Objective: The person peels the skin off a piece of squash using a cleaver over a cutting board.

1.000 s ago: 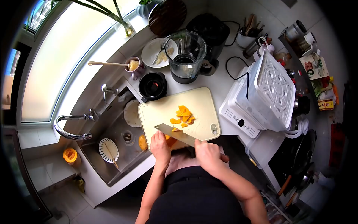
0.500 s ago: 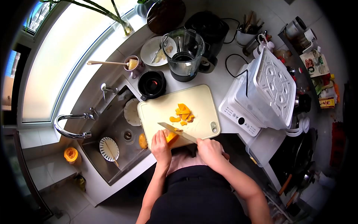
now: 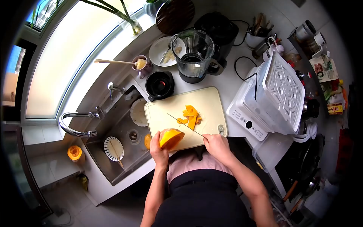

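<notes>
Sink (image 3: 124, 151) set into the bench (image 3: 230, 60) at its left end; cutting board (image 3: 155, 117) placed right of it, at the front edge; pumpkin pieces (image 3: 192, 115) spread upon the board; blender jug (image 3: 194, 62) stood behind.

Cool daylight pours in from the frosted window (image 3: 66, 68) at the left, its pane washed out nearly to white. The light spreads evenly over the cutting board (image 3: 162, 113), while the metal faucet (image 3: 77, 133) and the glass jar (image 3: 193, 62) catch small bright glints. Shade deepens under the counter (image 3: 227, 83) and around the stove (image 3: 302, 159) at the right, where detail sinks into black. Wide-angle distortion bows the window frame and counter edges, the corners go dark, and small package lettering looks soft.
</notes>
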Demonstrator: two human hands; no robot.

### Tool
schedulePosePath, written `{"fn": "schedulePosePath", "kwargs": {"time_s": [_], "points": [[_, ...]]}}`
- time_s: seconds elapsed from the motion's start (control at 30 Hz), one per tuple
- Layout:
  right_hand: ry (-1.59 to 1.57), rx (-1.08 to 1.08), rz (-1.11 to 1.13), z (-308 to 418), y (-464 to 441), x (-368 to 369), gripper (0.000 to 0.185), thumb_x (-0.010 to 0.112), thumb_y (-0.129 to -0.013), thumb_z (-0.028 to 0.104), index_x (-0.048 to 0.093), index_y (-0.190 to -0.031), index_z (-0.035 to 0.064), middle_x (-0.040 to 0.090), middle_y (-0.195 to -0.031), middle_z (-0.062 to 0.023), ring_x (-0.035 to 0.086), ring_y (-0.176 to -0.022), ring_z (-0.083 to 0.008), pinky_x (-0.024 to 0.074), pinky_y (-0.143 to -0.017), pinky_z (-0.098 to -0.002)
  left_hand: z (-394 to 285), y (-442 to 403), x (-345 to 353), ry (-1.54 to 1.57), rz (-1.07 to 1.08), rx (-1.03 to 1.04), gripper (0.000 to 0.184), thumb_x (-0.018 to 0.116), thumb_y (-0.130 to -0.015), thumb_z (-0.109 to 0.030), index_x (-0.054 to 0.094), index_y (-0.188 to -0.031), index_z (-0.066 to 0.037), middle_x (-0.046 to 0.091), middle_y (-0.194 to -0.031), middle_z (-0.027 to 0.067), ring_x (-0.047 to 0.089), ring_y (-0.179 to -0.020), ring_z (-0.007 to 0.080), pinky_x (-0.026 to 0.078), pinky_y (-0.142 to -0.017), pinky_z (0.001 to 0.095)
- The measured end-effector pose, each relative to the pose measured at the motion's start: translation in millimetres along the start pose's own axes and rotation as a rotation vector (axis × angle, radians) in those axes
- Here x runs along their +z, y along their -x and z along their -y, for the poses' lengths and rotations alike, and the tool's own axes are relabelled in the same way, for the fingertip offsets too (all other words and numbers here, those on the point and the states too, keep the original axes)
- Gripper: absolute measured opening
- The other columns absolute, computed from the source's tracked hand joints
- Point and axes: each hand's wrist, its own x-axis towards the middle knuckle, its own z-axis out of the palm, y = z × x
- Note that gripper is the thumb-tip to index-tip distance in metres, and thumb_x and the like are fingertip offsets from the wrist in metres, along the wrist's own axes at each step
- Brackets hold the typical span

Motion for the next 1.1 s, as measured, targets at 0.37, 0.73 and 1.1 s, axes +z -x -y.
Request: {"fn": "schedulePosePath", "kwargs": {"time_s": [0.37, 0.73, 1.1], "points": [[-0.02, -0.023, 0.029, 17, 9, 12, 0.018, 0.06, -0.089, 0.018, 0.073, -0.094, 0.007, 0.068, -0.073, -0.0206, 0.068, -0.068, -0.0383, 0.0557, -0.065, -0.0467, -15, -34, -11, -0.147, 0.283, -0.152, 0.04, 0.068, -0.071, -0.004, 0.059, -0.11, -0.007, 0.063, -0.108, 0.0164, 0.062, -0.097, 0.0389, 0.051, -0.082, 0.0445], [0.166, -0.086, 0.003, 49, 44, -38, 0.03, 0.067, -0.084, 0.015, 0.07, -0.113, 0.0077, 0.063, -0.069, -0.0126, 0.065, -0.059, -0.0316, 0.0538, -0.055, -0.043, -20, -28, -10, -0.297, 0.329, -0.096, 0.05, 0.063, -0.075, 0.003, 0.057, -0.125, -0.001, 0.065, -0.114, 0.0206, 0.062, -0.106, 0.0377, 0.05, -0.092, 0.0434], [0.338, -0.12, 0.014, 48, 59, -42, 0.029, 0.059, -0.088, 0.013, 0.07, -0.114, 0.0032, 0.063, -0.068, -0.0116, 0.066, -0.053, -0.0267, 0.0543, -0.049, -0.0383, -27, -17, 13, -0.201, 0.11, -0.006, 0.047, 0.063, -0.074, 0.002, 0.059, -0.121, 0.003, 0.063, -0.119, 0.0209, 0.058, -0.111, 0.0389, 0.044, -0.097, 0.0459]]}}
